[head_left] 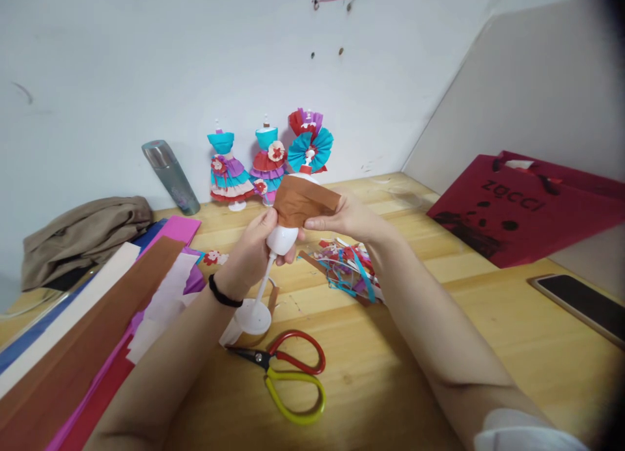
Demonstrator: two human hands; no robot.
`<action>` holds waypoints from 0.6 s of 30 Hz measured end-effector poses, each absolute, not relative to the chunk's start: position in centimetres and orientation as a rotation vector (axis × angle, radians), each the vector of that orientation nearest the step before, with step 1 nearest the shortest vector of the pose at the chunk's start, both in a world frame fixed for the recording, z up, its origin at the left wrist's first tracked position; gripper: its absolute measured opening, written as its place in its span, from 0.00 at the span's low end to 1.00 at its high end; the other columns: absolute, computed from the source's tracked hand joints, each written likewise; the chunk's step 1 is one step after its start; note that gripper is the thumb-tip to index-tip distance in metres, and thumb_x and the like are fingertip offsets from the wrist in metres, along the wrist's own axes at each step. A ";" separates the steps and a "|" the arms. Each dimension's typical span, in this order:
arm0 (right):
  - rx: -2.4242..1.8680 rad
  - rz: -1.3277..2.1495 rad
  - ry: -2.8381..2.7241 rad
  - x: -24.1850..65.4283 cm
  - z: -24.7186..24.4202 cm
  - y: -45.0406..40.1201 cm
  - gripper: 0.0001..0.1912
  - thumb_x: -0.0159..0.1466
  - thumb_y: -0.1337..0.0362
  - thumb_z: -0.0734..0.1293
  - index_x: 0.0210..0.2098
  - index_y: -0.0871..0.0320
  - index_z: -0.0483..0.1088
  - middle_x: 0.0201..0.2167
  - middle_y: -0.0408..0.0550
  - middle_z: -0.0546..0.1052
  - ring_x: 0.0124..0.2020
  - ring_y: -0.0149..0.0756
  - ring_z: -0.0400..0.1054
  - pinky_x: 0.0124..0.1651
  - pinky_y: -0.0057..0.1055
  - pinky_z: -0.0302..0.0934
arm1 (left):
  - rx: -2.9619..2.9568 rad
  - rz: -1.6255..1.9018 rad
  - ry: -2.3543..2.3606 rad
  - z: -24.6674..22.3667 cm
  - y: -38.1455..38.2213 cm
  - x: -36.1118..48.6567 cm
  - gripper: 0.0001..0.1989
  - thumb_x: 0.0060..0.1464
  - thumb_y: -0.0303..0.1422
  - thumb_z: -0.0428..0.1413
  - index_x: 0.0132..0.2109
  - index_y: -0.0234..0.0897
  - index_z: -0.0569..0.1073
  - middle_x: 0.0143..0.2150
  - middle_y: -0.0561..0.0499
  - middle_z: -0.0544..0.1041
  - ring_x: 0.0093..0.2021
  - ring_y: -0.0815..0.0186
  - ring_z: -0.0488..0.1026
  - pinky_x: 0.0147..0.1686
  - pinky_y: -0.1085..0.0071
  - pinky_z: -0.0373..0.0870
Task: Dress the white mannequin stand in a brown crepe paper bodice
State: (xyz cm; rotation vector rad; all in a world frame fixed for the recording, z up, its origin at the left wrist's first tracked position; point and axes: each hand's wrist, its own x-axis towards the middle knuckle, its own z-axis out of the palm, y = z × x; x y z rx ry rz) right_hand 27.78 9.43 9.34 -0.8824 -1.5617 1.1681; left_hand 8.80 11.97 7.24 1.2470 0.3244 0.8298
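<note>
A small white dress form (283,241) is tilted over the table, its thin stem running down to a round base (254,317). My left hand (256,249) is closed around its lower body. Brown crepe paper (303,200) wraps the form's upper part. The free right end of this strip is pinched between the thumb and fingers of my right hand (342,217). Scissors (288,373) with one red and one yellow handle lie in front of the base. Part of the form is hidden by the paper and my fingers.
Several dress forms in colourful paper (229,171) stand against the wall, near a leaning thermos (170,177). Crepe paper sheets (92,314) and a brown cloth (88,236) lie left. Paper scraps (349,269) sit centrally; a red bag (527,204) and a phone (586,301) are right.
</note>
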 end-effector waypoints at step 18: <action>-0.812 1.031 -1.799 27.5 9.7 9.5 0.14 0.56 0.53 0.75 0.30 0.57 0.76 0.23 0.45 0.78 0.30 0.38 0.74 0.38 0.35 0.71 | 1.262 0.746 0.259 6.6 11.9 8.9 0.23 0.60 0.53 0.53 0.40 0.34 0.70 0.29 0.50 0.76 0.16 0.75 0.66 0.13 0.78 0.55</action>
